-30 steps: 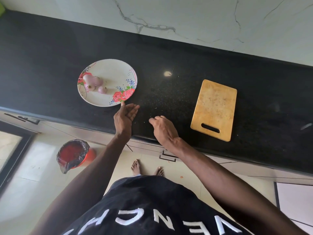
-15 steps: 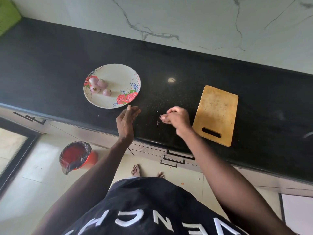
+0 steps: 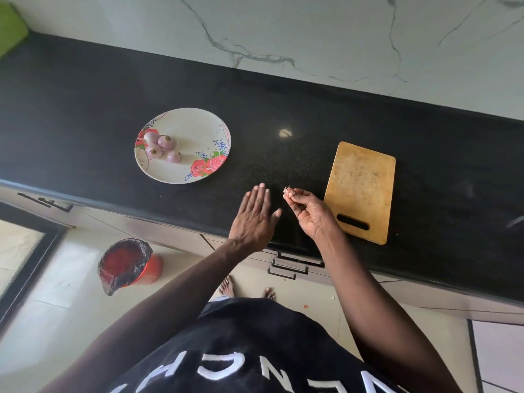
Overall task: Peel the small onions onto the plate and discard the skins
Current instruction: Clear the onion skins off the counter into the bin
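Note:
A round floral plate (image 3: 198, 129) sits on the black counter with several peeled small onions (image 3: 161, 147) grouped on its left side. My left hand (image 3: 253, 219) lies flat and open on the counter near the front edge, to the right of the plate. Beside it, my right hand (image 3: 310, 211) is raised a little with its fingertips pinched on small scraps of onion skin (image 3: 287, 192).
A wooden cutting board (image 3: 361, 188) lies just right of my right hand. On the floor below the counter's edge stands a red bin (image 3: 129, 263) lined with a black bag. A marble wall backs the counter (image 3: 283, 103). Drawer handles sit under the edge.
My right hand pinched up skin scraps from the counter and lifted them. My left hand moved right, away from the plate's rim, and flattened on the counter.

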